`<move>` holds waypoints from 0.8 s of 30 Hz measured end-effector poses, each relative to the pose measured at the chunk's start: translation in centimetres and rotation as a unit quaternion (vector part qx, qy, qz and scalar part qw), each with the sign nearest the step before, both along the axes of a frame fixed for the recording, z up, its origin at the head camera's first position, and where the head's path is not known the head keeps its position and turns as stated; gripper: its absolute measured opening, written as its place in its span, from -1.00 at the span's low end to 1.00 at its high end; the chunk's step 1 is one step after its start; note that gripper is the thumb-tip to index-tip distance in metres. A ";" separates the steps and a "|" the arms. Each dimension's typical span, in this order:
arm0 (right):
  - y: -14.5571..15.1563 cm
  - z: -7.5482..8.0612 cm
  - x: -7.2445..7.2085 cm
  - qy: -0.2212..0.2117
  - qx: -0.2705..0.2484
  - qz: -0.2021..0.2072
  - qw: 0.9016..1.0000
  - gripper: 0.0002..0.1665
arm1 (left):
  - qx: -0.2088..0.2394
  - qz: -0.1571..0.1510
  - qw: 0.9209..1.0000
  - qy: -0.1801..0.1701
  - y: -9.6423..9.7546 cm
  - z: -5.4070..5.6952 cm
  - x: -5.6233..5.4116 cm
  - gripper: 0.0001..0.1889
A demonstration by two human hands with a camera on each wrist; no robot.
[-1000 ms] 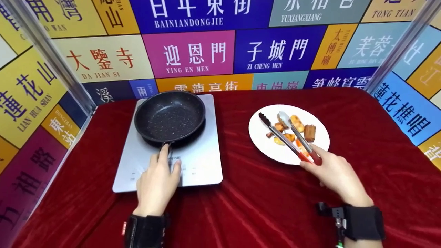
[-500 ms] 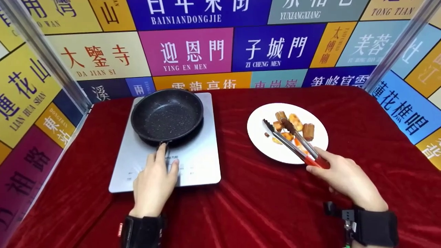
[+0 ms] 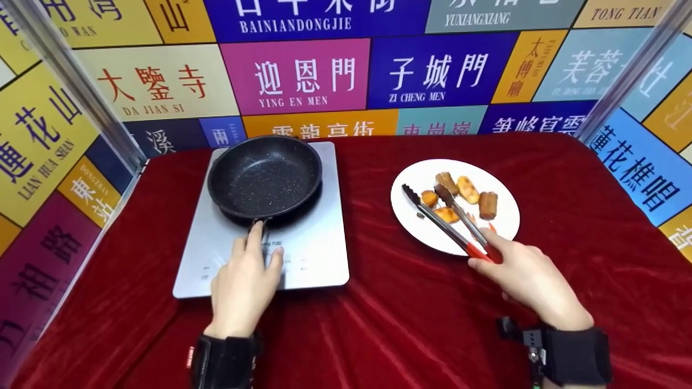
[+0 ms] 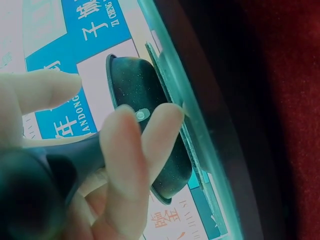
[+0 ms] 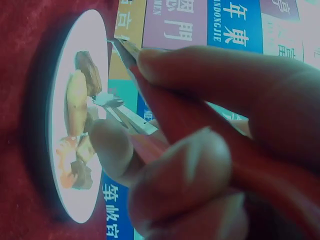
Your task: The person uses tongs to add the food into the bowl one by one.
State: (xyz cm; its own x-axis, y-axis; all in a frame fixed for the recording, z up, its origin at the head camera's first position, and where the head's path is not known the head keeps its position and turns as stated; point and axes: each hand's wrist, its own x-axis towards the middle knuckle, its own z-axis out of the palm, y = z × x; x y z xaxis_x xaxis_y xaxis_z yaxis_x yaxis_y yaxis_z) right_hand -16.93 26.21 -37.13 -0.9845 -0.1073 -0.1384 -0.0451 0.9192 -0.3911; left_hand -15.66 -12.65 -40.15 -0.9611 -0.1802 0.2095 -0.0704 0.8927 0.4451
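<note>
My left hand (image 3: 242,286) grips the handle of a black speckled frying pan (image 3: 265,183), index finger stretched along it toward the pan. No food shows in the pan, which rests on the cooktop. In my right hand (image 3: 532,275) are metal tongs (image 3: 447,229) with red grips, their arms spread apart over the white plate (image 3: 404,219). Several food pieces lie there: a brown ribbed piece (image 3: 488,205) at the right, a yellow browned piece (image 3: 467,189), and others around the tong tips. The right wrist view shows fingers wrapped round the red grips (image 5: 175,115), nothing pinched between the tips.
A silver induction cooktop (image 3: 319,262) sits under the pan at the left. Dark red cloth (image 3: 367,302) covers the table. Behind stand panels with coloured name signs (image 3: 297,75) and metal posts (image 3: 89,92) at the corners.
The right hand with the tongs shifted slightly right, then back left over the plate. The tong heads have turned and uncover the brown ribbed piece at the back. The left hand keeps its grip.
</note>
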 end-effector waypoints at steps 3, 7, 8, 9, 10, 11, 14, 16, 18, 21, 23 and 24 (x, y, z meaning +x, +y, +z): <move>-0.6 -0.1 -0.2 -0.006 -0.001 0.001 1.000 -0.17 | 0.001 -0.001 1.000 0.000 0.0 0.0 0.0 -0.38; -1.1 -0.2 -0.1 -0.010 -0.005 0.000 1.000 -0.23 | -0.002 0.001 1.000 0.005 0.0 -0.1 0.1 -0.38; -1.1 -0.2 -0.1 -0.013 -0.007 -0.001 1.000 -0.25 | -0.003 0.002 1.000 0.006 0.0 -0.1 0.1 -0.38; -1.2 -0.2 0.0 -0.017 -0.009 -0.004 1.000 -0.25 | -0.004 0.003 1.000 0.006 0.0 -0.1 0.1 -0.38; -1.2 -0.2 0.0 -0.020 -0.010 -0.005 1.000 -0.26 | -0.004 0.003 1.000 0.006 0.0 -0.1 0.2 -0.38; -1.2 -0.1 0.1 -0.025 -0.010 -0.007 1.000 -0.26 | -0.004 0.004 1.000 0.005 0.0 -0.2 0.2 -0.38; -1.3 0.1 0.3 -0.041 -0.013 -0.008 0.999 -0.28 | -0.003 0.005 1.000 -0.001 -0.1 -0.2 0.2 -0.38; -1.5 0.3 0.4 -0.044 -0.012 -0.009 0.999 -0.30 | -0.003 0.005 1.000 -0.002 -0.1 -0.2 0.2 -0.37; -1.7 0.4 0.4 -0.049 -0.012 -0.010 0.999 -0.30 | -0.004 0.006 1.000 -0.001 -0.1 -0.1 0.2 -0.37; -2.0 0.5 0.6 -0.052 -0.010 -0.012 0.999 -0.32 | -0.003 0.005 1.000 -0.003 -0.1 -0.1 0.1 -0.38; -2.3 0.5 0.7 -0.050 -0.009 -0.012 0.999 -0.33 | -0.002 0.004 1.000 -0.006 -0.1 0.0 0.0 -0.37; -2.5 0.6 0.7 -0.048 -0.009 -0.013 0.999 -0.33 | -0.002 0.004 1.000 -0.005 -0.1 0.1 0.0 -0.38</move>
